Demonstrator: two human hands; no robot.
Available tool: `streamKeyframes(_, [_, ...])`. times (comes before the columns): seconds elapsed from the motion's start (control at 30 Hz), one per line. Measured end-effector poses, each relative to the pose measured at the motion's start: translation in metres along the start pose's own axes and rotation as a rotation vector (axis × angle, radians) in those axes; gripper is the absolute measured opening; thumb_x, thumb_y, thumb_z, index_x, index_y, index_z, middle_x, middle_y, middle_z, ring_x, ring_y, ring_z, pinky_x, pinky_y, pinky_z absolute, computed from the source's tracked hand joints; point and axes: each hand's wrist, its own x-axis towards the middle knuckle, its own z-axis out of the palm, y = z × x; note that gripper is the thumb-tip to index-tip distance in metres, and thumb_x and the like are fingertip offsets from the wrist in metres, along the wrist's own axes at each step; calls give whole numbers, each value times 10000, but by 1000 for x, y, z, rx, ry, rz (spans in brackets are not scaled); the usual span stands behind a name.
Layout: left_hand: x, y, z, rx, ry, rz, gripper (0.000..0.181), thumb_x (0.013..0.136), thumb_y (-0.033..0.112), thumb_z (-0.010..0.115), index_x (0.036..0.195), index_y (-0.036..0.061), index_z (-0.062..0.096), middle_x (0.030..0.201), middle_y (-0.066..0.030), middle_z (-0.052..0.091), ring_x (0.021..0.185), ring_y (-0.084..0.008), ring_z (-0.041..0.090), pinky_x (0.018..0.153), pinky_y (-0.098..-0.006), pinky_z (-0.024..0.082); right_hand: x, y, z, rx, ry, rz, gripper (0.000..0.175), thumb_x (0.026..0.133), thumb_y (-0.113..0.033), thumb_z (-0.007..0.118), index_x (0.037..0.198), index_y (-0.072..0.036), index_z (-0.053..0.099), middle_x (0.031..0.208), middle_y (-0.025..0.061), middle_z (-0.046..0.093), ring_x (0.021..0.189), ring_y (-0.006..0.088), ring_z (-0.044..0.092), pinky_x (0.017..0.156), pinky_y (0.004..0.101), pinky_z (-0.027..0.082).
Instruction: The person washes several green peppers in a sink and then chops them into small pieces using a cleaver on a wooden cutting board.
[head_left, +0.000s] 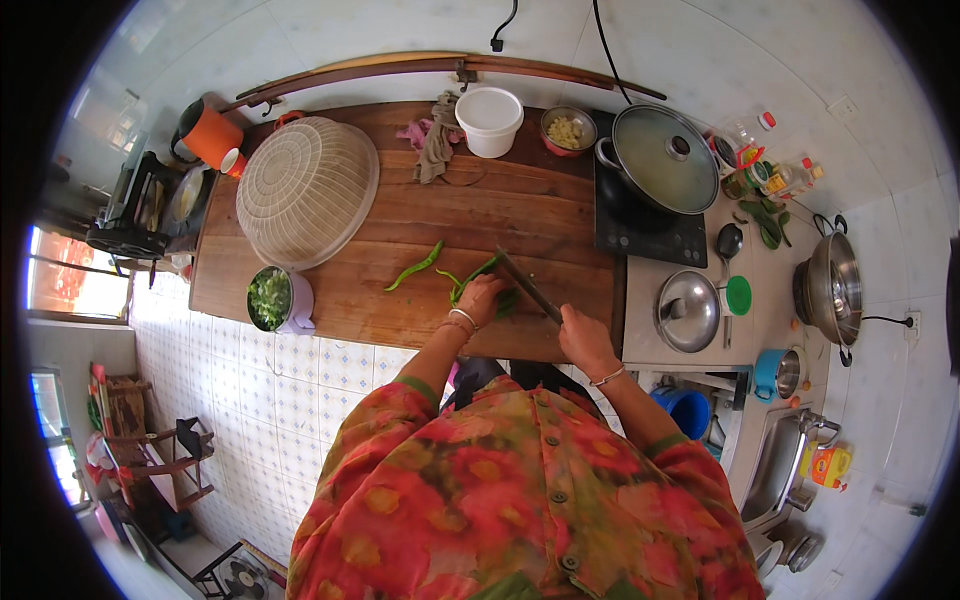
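On the wooden tabletop (360, 300), my left hand (481, 298) presses down on green chili peppers (484, 268) near the front edge. Closed around the handle of a kitchen knife (529, 286) is my right hand (585, 337); the dark blade slants up and left, its far end beside the peppers. Cut green pieces lie under and beside the blade, partly hidden by it. One whole green chili pepper (415, 265) rests to the left of my left hand. A purple container (300, 306) of chopped greens stands at the front left.
A large woven dome cover (307, 191) sits at the left. Behind are a cloth (436, 146), a white lidded tub (489, 124) and a bowl of chopped pale food (568, 132). At the right, a lidded pan (664, 161) stands on a black cooktop (649, 238), near a metal lid (686, 311).
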Motion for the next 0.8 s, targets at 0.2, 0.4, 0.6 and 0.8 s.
streamKeyframes(0.2, [6, -4, 11, 29, 45, -5, 355, 674, -12, 543, 1014, 56, 619, 987, -157, 584, 962, -362, 533, 827, -439, 458, -7, 9, -1, -71, -4, -33, 134, 805, -81, 472, 933, -43, 454, 801, 175, 618, 662, 374, 618, 590, 480, 501])
streamKeyframes(0.4, [15, -2, 14, 2, -10, -28, 331, 671, -11, 551, 991, 42, 615, 976, -162, 588, 960, -367, 535, 828, -437, 460, -6, 14, -6, -89, -21, -27, 117, 812, -76, 464, 925, -48, 448, 786, 176, 615, 652, 377, 619, 572, 483, 500])
streamKeyframes(0.6, [15, -5, 16, 2, -6, -25, 327, 663, -17, 549, 977, 41, 619, 964, -156, 589, 949, -361, 539, 821, -433, 464, -3, 12, -10, -94, -45, -38, 122, 812, -72, 477, 927, -47, 444, 791, 170, 603, 651, 375, 616, 568, 478, 501])
streamKeyframes(0.8, [14, -4, 15, -2, -14, -45, 334, 662, -5, 561, 986, 46, 619, 958, -159, 586, 952, -360, 538, 822, -433, 466, -2, 6, -10, -111, -84, -13, 135, 811, -67, 482, 939, -49, 446, 824, 176, 598, 677, 376, 620, 583, 480, 502])
